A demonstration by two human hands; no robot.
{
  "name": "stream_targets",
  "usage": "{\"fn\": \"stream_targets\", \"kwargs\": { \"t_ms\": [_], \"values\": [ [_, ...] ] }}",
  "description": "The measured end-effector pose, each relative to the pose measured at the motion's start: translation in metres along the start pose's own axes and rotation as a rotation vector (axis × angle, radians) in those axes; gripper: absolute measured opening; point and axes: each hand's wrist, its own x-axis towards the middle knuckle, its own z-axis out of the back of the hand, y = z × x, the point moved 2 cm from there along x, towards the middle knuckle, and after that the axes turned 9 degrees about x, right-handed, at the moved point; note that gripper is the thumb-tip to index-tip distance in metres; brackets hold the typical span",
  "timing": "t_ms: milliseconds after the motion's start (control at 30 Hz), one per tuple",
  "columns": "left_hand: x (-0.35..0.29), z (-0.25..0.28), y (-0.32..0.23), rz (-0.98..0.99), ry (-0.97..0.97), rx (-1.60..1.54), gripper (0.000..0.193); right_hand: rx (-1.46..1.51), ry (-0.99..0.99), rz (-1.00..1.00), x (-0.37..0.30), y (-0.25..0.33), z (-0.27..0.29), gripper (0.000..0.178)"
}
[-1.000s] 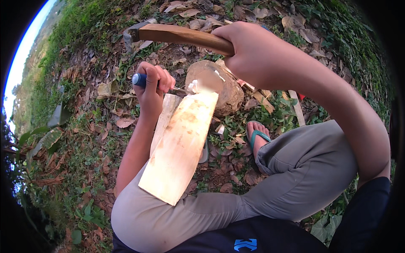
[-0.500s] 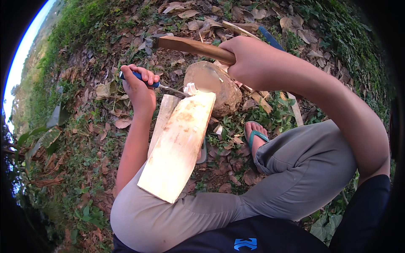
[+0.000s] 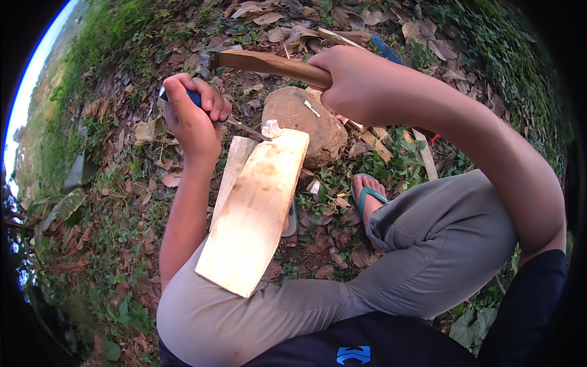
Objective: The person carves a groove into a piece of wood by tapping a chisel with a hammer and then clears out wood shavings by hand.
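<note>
A blue-handled chisel (image 3: 244, 127) is gripped in my left hand (image 3: 194, 116), its blade tip at the far end of a pale wooden board (image 3: 251, 214). Curled shavings (image 3: 271, 129) stand at that tip. The board slopes from my left thigh toward a round log stump (image 3: 306, 116), and a second wood piece (image 3: 232, 171) lies under its left side. My right hand (image 3: 351, 85) is closed round the wooden handle of a hammer (image 3: 269, 66). The hammer's metal head is near the butt of the chisel, beyond my left hand; whether they touch I cannot tell.
Dry leaves and low green plants cover the ground. Beyond the stump lie wood strips (image 3: 342, 38) and a blue strip-like thing (image 3: 386, 50). A narrow wood slat (image 3: 426, 154) lies right of the stump. My sandalled foot (image 3: 369, 197) rests near it.
The hammer and my right hand have shifted slightly left. My left hand with the chisel has moved a little left and changed its tilt. A small chip now shows on the stump's top.
</note>
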Motion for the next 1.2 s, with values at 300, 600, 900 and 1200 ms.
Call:
{"fn": "stream_targets", "kwargs": {
  "t_ms": [300, 600, 900, 1200],
  "values": [
    [0.007, -0.005, 0.009, 0.035, 0.030, -0.004, 0.044, 0.006, -0.093, 0.050, -0.002, 0.003, 0.001, 0.022],
    [0.020, -0.016, 0.016, 0.072, 0.129, 0.071, 0.048, 0.000, -0.121, 0.066, 0.001, 0.007, 0.014, 0.022],
    [0.027, -0.019, 0.020, 0.115, 0.127, 0.042, 0.050, -0.073, -0.176, 0.075, 0.006, 0.001, 0.020, 0.023],
    [0.034, -0.019, 0.021, 0.228, 0.055, 0.072, 0.024, -0.205, -0.433, 0.350, -0.002, 0.019, 0.030, 0.022]
  ]
}}
